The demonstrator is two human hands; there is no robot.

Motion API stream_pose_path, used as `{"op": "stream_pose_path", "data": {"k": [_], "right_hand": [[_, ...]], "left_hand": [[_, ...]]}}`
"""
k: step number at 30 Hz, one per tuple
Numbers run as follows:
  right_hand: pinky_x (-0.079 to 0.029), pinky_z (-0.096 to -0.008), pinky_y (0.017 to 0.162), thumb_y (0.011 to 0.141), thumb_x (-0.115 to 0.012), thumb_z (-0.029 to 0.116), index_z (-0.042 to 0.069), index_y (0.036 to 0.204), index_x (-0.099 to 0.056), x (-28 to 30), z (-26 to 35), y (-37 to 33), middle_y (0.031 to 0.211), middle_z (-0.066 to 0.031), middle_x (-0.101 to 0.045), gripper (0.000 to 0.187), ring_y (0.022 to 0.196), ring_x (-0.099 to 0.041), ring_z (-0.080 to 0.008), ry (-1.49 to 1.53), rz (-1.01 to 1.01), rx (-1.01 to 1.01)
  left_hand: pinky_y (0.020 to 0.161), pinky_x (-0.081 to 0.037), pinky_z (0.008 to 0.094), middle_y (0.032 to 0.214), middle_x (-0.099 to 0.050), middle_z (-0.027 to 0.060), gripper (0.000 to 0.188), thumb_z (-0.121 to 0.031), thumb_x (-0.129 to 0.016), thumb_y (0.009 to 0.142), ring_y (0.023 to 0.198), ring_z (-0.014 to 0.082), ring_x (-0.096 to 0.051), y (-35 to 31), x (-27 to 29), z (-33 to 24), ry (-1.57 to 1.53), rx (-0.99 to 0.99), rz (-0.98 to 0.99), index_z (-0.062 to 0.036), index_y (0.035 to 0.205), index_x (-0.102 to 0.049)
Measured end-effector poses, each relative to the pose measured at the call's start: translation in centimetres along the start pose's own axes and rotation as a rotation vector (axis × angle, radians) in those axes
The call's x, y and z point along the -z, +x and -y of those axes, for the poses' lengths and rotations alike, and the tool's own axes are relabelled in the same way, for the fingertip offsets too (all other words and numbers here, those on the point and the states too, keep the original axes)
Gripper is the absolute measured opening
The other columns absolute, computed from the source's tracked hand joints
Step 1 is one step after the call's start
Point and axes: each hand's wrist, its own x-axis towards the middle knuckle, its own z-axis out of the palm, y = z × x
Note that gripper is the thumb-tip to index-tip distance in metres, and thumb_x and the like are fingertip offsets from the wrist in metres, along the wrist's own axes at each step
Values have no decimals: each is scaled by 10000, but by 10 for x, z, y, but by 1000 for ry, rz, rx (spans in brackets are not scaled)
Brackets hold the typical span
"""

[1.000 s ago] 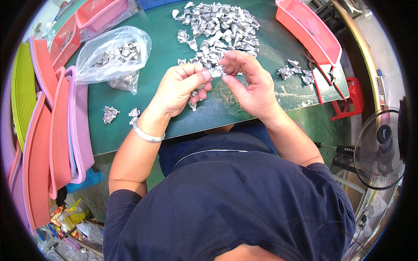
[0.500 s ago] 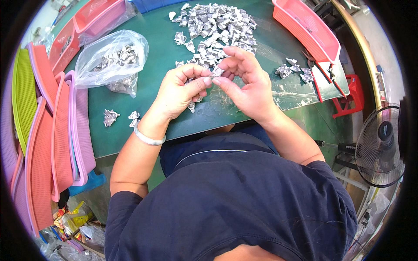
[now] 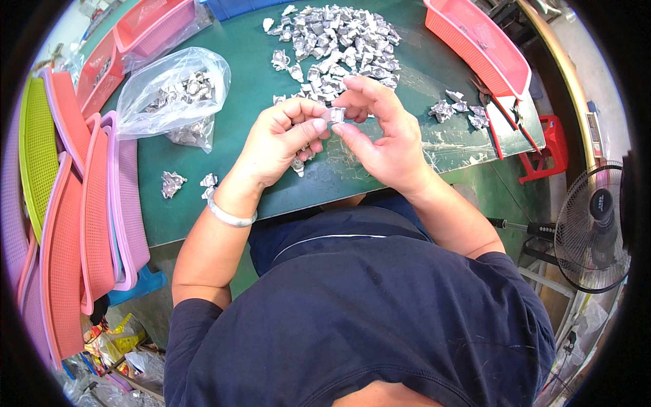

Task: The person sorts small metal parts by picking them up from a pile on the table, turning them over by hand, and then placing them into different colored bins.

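Note:
Above the near part of the green table, my left hand [image 3: 281, 139] pinches a small silvery metal part [image 3: 337, 115] between thumb and fingertips. My right hand [image 3: 386, 136] meets it from the other side, its thumb below the part and a bent finger above, with the index finger raised. Just beyond my hands spreads a heap of similar metal parts [image 3: 346, 34]. A few more pieces [image 3: 298, 165] lie under and beside my left hand, partly hidden by it. Two others, a larger one [image 3: 173, 184] and a smaller one [image 3: 208, 182], rest near my left forearm.
A clear plastic bag [image 3: 175, 95] of metal parts lies on the green table [image 3: 237, 81] at the left. Stacked baskets [image 3: 64, 258] stand along the left edge. At the right are a pink basket [image 3: 481, 54], red-handled pliers [image 3: 494, 122], several loose parts [image 3: 442, 110] and a fan [image 3: 591, 227].
The small metal part has turned between my fingertips and now shows more of its flat silvery face. My right fingers have shifted slightly; my arms stay in about the same place.

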Motion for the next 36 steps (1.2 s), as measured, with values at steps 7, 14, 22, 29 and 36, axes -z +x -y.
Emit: {"op": "stream_pose_path", "data": {"k": [7,14,22,29,36], "right_hand": [[-462,-253,692,714,-662,-29,20,1165,-481,3,-5,3,932,-82,-623,488,771,-569,-138,-20,44,-2],[-453,-339,740,714,-645,50,36,970,-581,12,-26,5,910,-100,-581,265,848,-553,-286,-290,89,49],[-393,-349,825,732,-549,32,68,967,-600,-3,-41,29,947,-68,-563,243,926,-502,-251,-545,282,212],[-372,-365,838,730,-550,71,83,895,-637,-12,-51,37,937,-37,-565,187,955,-486,-225,-626,364,230],[-448,-305,697,714,-628,94,45,832,-624,2,-39,43,744,-46,-602,127,719,-563,-171,-137,232,-229]], "left_hand": [[464,-395,168,765,-601,45,104,-114,-573,857,587,81,-546,-4,4,-4,-166,-38,-57,-57,938,-543],[485,-385,174,736,-599,11,70,-82,-591,841,607,54,-537,-14,38,-77,592,-619,-532,-12,849,-586],[716,-448,396,846,-590,176,116,-84,-591,745,814,348,-567,-8,107,-94,1698,-300,-589,-5,827,-568],[720,-454,371,858,-603,150,181,-116,-616,756,809,316,-575,-10,80,-95,1683,-556,-598,-13,904,-601],[552,-438,229,719,-592,35,143,-127,-635,786,611,80,-526,-1,13,-40,857,-424,-327,-10,867,-616]]}}
